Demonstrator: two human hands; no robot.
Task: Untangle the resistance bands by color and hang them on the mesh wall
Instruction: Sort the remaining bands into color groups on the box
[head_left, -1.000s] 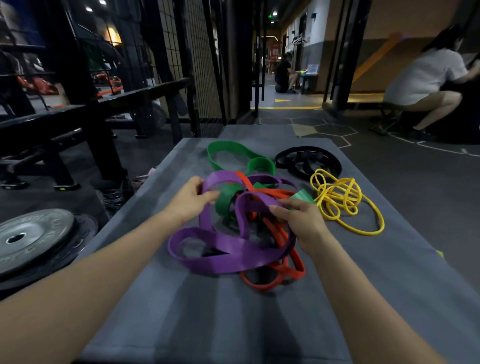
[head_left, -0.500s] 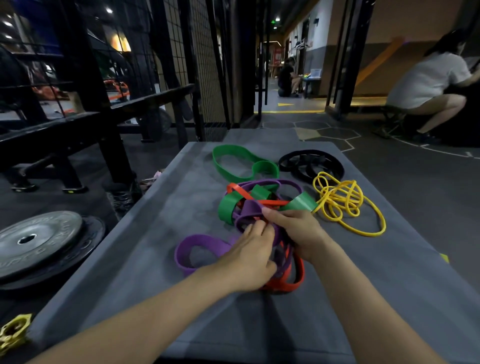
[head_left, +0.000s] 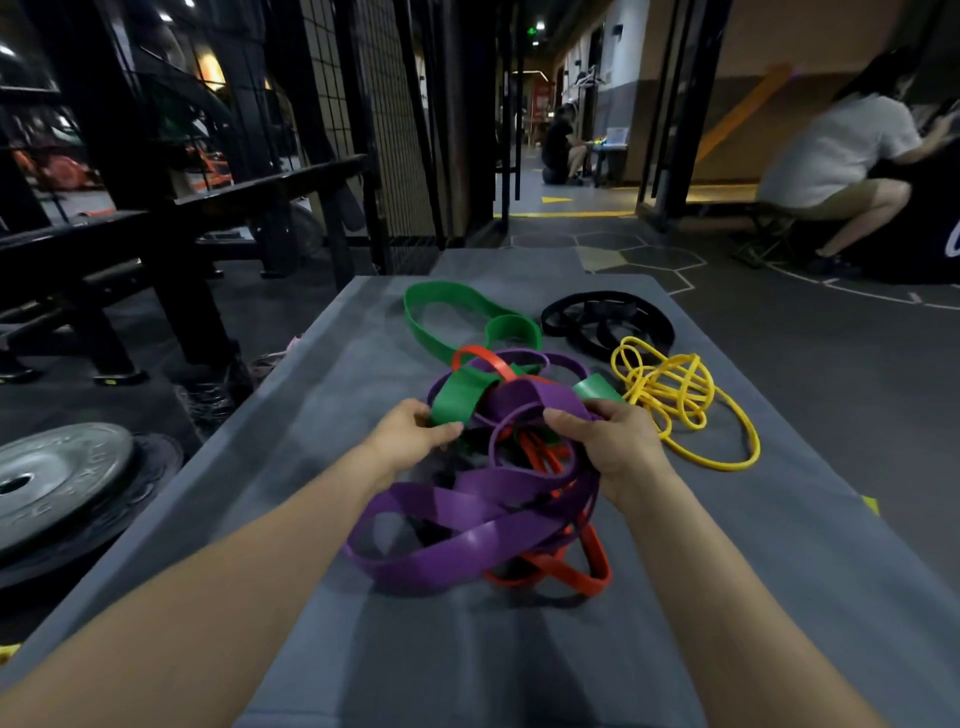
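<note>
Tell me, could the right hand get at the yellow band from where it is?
Probably yes. The right hand sits just beside the yellow band, which lies loose on the mat with nothing over it.

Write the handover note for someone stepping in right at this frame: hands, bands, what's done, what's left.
Left hand: gripping the green band in the knot.
Right hand: gripping the purple band.
The orange band is knotted in with these two on the grey mat.
The yellow band and black band lie apart at the far right, each bunched up.
Done: nothing hung.
Left: separate all colours, hang them on the mesh wall.
</note>
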